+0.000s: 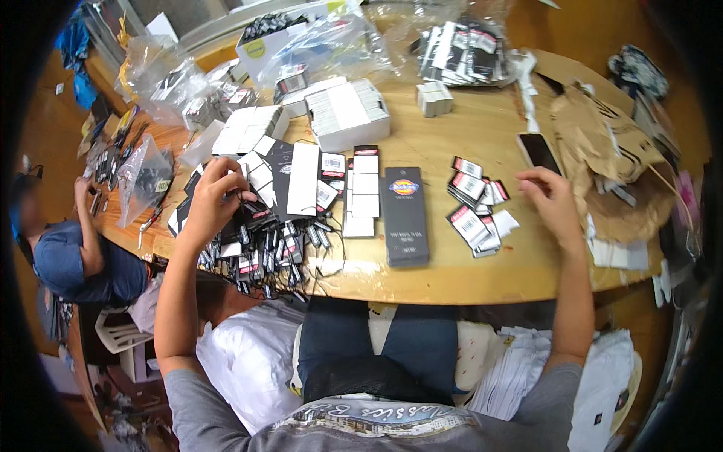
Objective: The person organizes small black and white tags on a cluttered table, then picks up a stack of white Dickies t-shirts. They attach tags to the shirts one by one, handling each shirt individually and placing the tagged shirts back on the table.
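My left hand [221, 194] is over the left side of a heap of dark hang tags with cords [263, 252]; its fingers are curled together, and whatever they may hold is too small to make out. My right hand [553, 200] hovers at the right, fingers loosely bent and apart, with nothing visible in it. Left of it lies a loose group of small barcode tags [474, 226]. A stack of long black tags [407, 218] stands between the hands, beside a column of white-and-black labels [364, 192]. A long white card [303, 179] rests on black tags.
Behind are a box of white cards [346, 113], a small card stack [434, 99] and a plastic bag of tags [463, 53]. A phone [540, 153] and an open brown paper bag [610, 151] are on the right. Another person [83, 252] sits at the far left.
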Demonstrator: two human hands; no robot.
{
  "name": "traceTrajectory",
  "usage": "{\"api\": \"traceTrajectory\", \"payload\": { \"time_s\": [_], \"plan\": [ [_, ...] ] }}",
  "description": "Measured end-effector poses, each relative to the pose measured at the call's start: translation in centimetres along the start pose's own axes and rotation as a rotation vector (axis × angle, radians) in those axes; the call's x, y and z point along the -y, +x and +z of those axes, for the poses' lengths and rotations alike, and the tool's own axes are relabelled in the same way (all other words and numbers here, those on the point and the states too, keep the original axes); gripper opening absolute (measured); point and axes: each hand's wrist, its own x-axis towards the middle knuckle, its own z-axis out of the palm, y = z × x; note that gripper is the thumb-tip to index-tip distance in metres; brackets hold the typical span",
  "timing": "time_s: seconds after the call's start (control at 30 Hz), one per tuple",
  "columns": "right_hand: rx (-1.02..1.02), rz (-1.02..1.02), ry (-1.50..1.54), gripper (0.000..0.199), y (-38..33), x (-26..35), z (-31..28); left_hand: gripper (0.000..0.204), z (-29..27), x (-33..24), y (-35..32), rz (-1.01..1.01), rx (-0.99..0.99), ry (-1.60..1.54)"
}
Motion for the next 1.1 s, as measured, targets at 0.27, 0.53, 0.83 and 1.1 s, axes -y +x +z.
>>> {"api": "traceTrajectory", "payload": {
  "time_s": [0.27, 0.53, 0.83, 1.1],
  "plan": [
    [0.242, -0.054, -0.154, 0.014, 8.0, 2.0, 0.1, 0.023, -1.5, 0.1, 4.8, -0.118, 0.45, -0.35],
    [0.536, 0.122, -0.008, 0.034, 9.1, 6.4, 4.4, 0.027, -1.7, -3.3, 8.6, -0.006, 0.422, -0.462],
    [0.492, 0.033, -0.352, 0.092, 3.1, 9.4, 10.4, 0.024, 4.6, -6.5, 9.0, 0.247, 0.418, -0.303],
    [0.193, 0.186, -0.519, 0.093, 0.0, 11.9, 14.4, 0.034, 7.0, -7.3, 5.9, 0.388, 0.311, -0.136]
  ]
}}
